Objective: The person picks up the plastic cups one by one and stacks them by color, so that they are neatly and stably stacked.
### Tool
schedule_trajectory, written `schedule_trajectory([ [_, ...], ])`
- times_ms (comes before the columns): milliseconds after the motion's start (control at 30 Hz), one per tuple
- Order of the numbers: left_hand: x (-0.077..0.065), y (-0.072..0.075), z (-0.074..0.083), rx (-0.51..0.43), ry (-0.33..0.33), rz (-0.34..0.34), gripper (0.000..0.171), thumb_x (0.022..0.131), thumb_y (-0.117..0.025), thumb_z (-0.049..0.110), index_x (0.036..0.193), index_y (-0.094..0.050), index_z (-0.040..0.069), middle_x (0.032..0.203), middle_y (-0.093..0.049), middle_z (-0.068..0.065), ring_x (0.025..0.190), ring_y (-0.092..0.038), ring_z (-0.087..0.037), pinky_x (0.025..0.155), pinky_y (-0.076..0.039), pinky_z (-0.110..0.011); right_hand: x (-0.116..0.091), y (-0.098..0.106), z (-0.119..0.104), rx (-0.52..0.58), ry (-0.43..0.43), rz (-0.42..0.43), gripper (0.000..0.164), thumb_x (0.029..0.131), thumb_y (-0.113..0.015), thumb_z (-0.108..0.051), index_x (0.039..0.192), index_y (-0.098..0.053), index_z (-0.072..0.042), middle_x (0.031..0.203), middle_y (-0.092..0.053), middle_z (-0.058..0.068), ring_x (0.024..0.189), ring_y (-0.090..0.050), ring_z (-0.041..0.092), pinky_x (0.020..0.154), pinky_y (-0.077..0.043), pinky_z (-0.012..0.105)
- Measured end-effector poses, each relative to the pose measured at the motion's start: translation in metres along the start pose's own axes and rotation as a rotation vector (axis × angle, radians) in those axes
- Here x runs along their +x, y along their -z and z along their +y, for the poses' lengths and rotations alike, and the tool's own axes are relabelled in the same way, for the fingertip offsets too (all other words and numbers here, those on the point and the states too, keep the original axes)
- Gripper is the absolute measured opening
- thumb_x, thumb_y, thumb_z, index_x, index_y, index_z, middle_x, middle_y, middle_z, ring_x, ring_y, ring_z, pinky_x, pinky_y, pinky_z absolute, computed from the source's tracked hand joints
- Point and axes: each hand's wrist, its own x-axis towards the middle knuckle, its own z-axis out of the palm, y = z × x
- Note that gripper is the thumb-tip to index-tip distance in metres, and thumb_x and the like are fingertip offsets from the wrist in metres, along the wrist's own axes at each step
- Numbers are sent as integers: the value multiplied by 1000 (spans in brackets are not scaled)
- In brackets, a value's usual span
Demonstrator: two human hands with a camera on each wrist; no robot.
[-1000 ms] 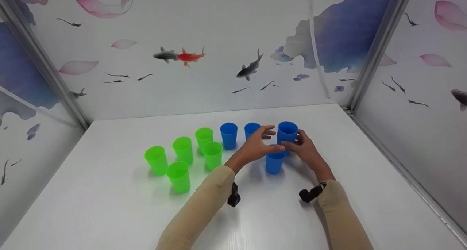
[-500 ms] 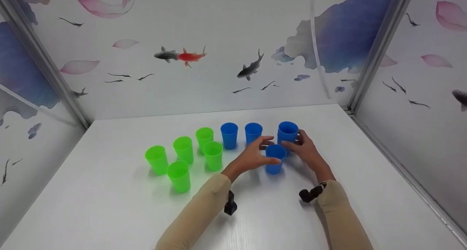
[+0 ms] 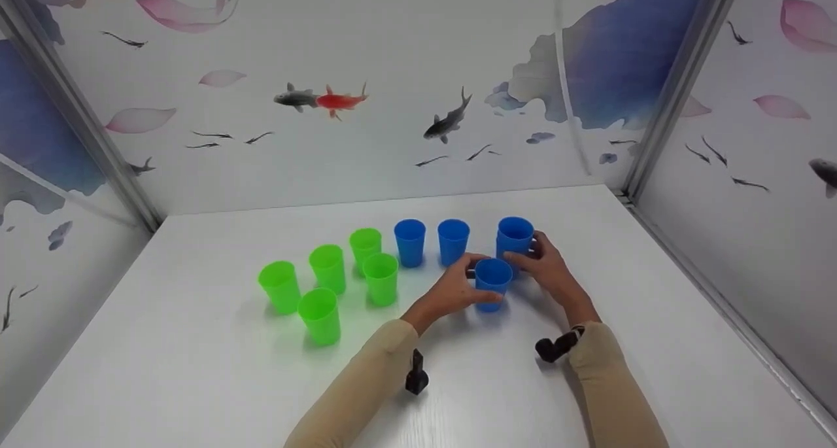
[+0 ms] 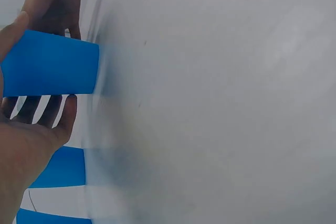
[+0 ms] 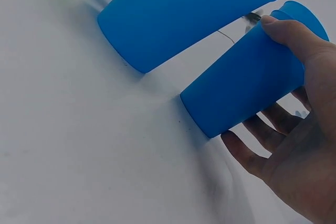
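Observation:
My left hand (image 3: 454, 288) is around the front blue cup (image 3: 494, 279), its thumb on the near side and its fingers on the far side. In the left wrist view the fingers (image 4: 65, 114) meet the side of that cup (image 4: 52, 64). Just behind and to the right, my right hand (image 3: 552, 268) holds a stack of blue cups (image 3: 515, 237). The right wrist view shows a second rim at the mouth of this stack (image 5: 247, 77), with the thumb pressed near it. Both the front cup and the stack stand upright on the table.
Two more blue cups (image 3: 410, 243) (image 3: 453, 242) stand at the back, left of the stack. Several green cups (image 3: 320, 317) stand upright further left on the white table (image 3: 163, 369). Printed walls (image 3: 392, 167) enclose the table at the back and sides.
My left hand has come down from above the front blue cup and closed around it, uncovering the blue cup behind. The right hand stays on its stack.

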Motion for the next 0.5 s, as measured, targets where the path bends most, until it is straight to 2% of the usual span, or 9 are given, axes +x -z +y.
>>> schedule_trajectory([
  [200,1,-4,0,-41,28,29,78,81,-80,47,144,-43,20,151,-49,-3,140,-48,-26,116,-42,-48,0,1,2,0,-5,-5,108,84,-70,-63,160,-11,-16,167,-21,17,153,-23,41,120,-29,59],
  [367,1,-4,3,-37,48,40,80,81,-80,50,145,-41,22,154,-47,-5,140,-47,-27,115,-43,-50,0,2,2,-8,-5,-3,111,82,-69,-66,161,-10,-16,167,-20,17,153,-22,42,120,-29,60],
  [500,4,0,8,-38,38,45,81,82,-79,51,146,-40,21,154,-46,-6,140,-47,-28,114,-43,-51,0,2,2,-4,2,1,110,82,-68,-67,161,-11,-16,167,-21,17,153,-25,41,120,-31,58],
])
